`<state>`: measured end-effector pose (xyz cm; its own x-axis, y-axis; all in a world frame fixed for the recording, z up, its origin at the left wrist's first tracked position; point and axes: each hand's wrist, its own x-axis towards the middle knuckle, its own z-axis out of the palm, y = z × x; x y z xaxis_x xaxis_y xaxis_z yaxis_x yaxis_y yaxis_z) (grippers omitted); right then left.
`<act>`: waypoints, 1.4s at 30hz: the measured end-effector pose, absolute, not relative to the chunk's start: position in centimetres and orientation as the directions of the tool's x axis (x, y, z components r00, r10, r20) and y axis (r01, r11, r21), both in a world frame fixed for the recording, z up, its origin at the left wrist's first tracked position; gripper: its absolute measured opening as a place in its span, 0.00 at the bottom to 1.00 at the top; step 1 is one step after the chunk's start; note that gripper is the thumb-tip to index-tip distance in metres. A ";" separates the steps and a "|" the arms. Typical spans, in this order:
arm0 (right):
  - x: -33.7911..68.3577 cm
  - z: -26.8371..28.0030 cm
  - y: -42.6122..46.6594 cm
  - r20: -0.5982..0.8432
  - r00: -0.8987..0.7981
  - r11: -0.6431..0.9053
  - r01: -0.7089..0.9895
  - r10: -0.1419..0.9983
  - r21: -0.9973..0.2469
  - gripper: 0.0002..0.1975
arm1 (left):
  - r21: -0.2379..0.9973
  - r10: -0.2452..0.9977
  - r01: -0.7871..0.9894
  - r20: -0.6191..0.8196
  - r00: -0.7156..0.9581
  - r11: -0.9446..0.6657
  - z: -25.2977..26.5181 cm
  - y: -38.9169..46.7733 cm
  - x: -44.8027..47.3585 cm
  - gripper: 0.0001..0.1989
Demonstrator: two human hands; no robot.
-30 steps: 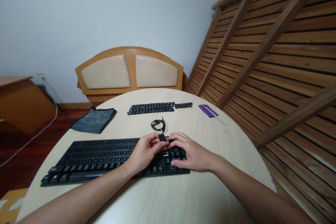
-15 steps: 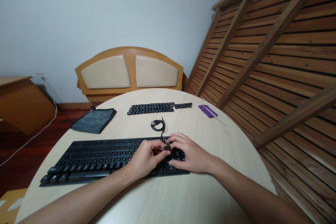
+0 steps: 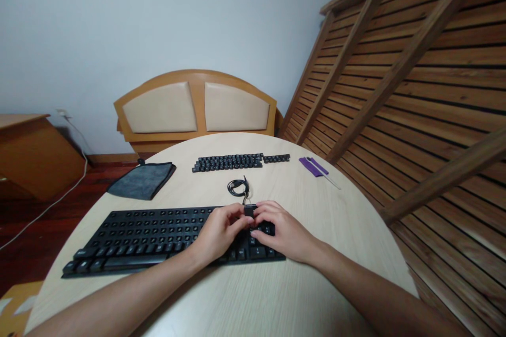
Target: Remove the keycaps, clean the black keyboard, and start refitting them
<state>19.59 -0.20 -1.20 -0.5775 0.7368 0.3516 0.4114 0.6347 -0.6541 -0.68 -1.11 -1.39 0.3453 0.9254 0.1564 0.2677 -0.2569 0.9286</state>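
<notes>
Presently noted on the round table (image 3: pixel 276 300), at ten o'clock: dark grey cloth (image 3: pixel 140 181), flat. Next, from eight o'clock across the middle: black keyboard (image 3: pixel 166 231), far rows mostly down to bare switch posts, near rows bearing caps; right end partly hidden. Over its right half, left hand (image 3: pixel 219 233), thumb and fingers pinched on a small black tool (image 3: pixel 249 211).

At twelve o'clock, well apart from the keyboard: rows of loose keycaps (image 3: pixel 229 163). Nearer the middle on the same line: coiled black cable (image 3: pixel 231 187), just beyond the tool.

Location of tool: between both hands, above the keyboard's right part, thin wire prongs toward twelve o'clock. Moved slightly toward twelve compared with half a second earlier; keycap rows unaltered. Judged a re-aiming of the tool, with no cap added to the rows.

At three o'clock from the tool: right hand (image 3: pixel 285 231), fingers curled to the tool's side, thumb low over the keys. Firm grasp or mere steadying: cannot tell.

Toward one o'clock: purple strips (image 3: pixel 311 167) under a thin rod (image 3: pixel 326 175). Beyond, off the table: slatted wooden panel (image 3: pixel 427 79).
</notes>
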 end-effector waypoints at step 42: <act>19.2 -2.2 0.0 0.292 -0.476 0.524 0.483 0.829 -0.702 0.06 | 0.960 0.945 0.142 0.201 0.259 -0.243 -1.8 -1.1 -0.6 0.11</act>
<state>19.25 -0.02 -2.18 -0.4761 0.8295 0.2921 0.4826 0.5241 -0.7018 -0.62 -1.05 -1.77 0.2591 0.9448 0.2007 0.1415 -0.2427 0.9597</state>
